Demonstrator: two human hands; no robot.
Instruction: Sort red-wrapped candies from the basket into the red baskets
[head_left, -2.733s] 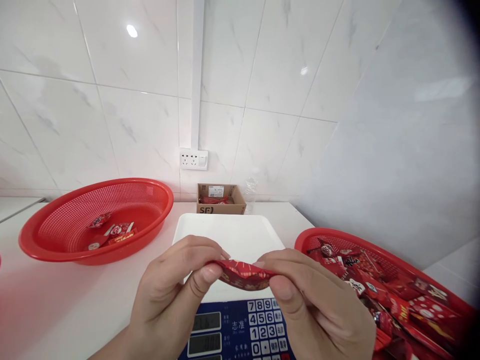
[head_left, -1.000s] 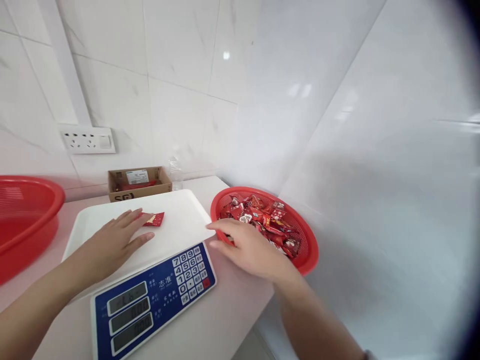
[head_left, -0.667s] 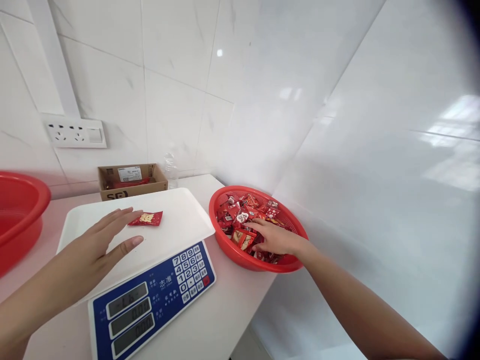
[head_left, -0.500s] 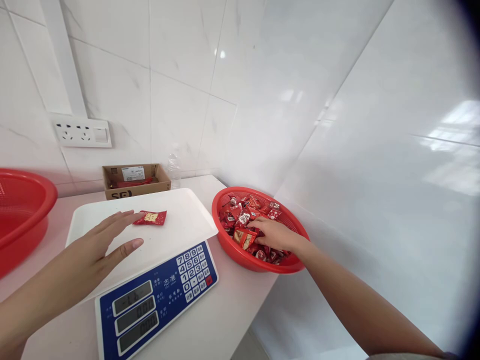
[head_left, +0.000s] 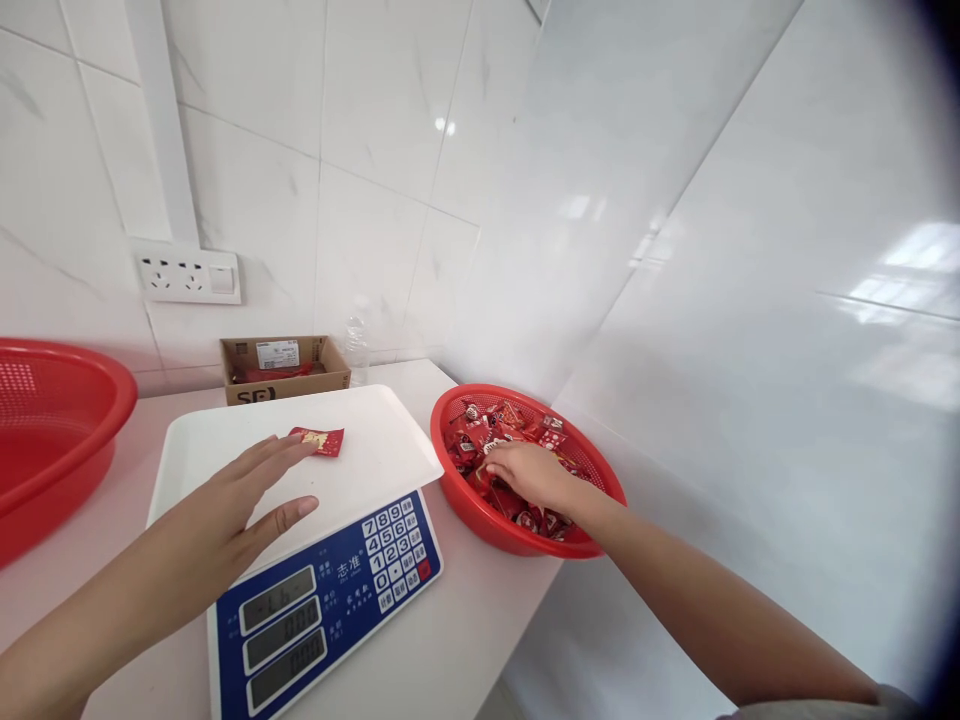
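Note:
My left hand (head_left: 236,510) is held over the white tray (head_left: 386,440) of a blue digital scale (head_left: 349,615), fingers stretched and thumb apart. Its fingertips overlap a small red wrapped packet (head_left: 330,442) on the tray; whether they touch it I cannot tell. At the right, my right hand (head_left: 529,475) reaches into a red plastic basket (head_left: 480,515) of small red wrapped snacks (head_left: 506,415). Its fingers are curled round a red snack packet (head_left: 481,478), partly hidden beneath them.
Another red basket (head_left: 82,440) stands at the left edge. Behind the scale are an open cardboard box (head_left: 289,388) with red items inside and a clear plastic bottle (head_left: 357,345). A tiled wall with a socket panel (head_left: 187,272) rises behind; another wall borders the right basket.
My right hand has drawn slightly left, its fingers closing on a red packet in the basket. My left hand has shifted right, covering more of the packet on the tray. The view moved slightly.

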